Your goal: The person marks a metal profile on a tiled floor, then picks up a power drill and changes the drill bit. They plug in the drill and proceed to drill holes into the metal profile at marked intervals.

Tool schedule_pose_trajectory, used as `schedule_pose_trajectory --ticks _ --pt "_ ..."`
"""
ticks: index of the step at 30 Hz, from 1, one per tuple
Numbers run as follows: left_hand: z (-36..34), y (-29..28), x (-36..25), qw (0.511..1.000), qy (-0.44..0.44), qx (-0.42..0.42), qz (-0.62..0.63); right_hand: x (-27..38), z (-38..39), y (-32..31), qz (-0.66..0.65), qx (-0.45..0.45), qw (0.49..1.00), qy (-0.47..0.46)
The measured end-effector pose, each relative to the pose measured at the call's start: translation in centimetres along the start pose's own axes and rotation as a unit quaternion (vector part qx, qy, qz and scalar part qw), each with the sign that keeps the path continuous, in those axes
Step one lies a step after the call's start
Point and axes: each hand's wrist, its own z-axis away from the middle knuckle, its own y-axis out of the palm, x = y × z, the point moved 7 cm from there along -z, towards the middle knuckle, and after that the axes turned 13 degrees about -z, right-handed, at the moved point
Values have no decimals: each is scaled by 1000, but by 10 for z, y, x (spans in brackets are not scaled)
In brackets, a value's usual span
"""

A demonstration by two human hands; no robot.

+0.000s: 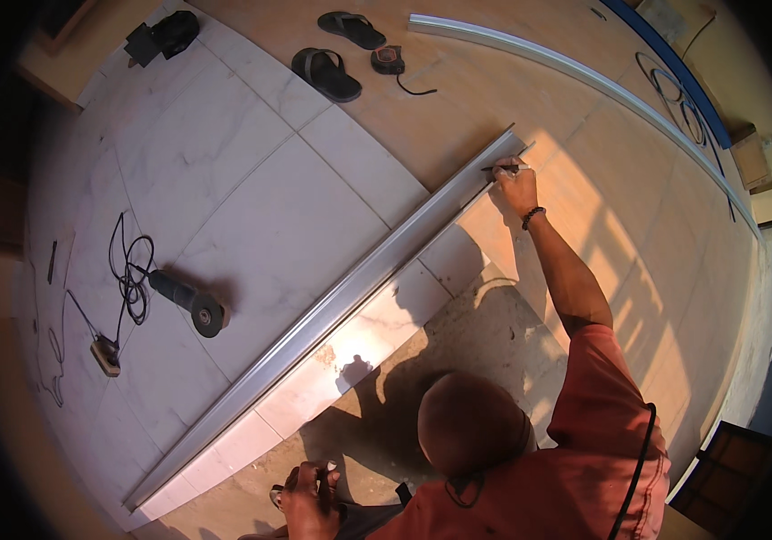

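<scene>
Marble floor tiles [251, 225] carry a long aluminium channel [332, 310] laid diagonally beside a plywood sheet [494, 99]. Your right hand [516, 184] closes around a pencil [498, 167] at the channel's far end; your left hand [309, 495] rests near your knee, its grip unclear. Judge the channel light, stiff, sharp-edged: lift at mid-length. An angle grinder [189, 301], sandals [325, 74] and a tape measure [389, 59] lie nearby. No labels are legible.

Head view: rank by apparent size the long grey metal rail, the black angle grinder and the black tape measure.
Largest to smallest:
1. long grey metal rail
2. black angle grinder
3. black tape measure, though it lies farther off, so unsure.
</scene>
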Motion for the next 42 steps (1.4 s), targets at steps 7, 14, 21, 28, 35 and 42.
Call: schedule_pose_trajectory --ticks 7,14,21,28,35,42 --pt "0 14 11 998 -54 -4 40 7 2 -2 17 -13 998 -54" --pt "10 29 16 998 -35 30 -53 11 0 0 28 -3 999 -30" --pt "10 31 17 998 -49 46 -19 18 0 2 71 6 997 -31" --pt "-2 24 0 977 -150 150 2 15 -1 -1 79 6 996 -36" --pt "-9 23 -9 986 -118 116 -27 13 -7 -5 99 20 994 -51" --pt "-27 21 -15 998 -32 56 9 7 -14 -15 112 45 991 -60"
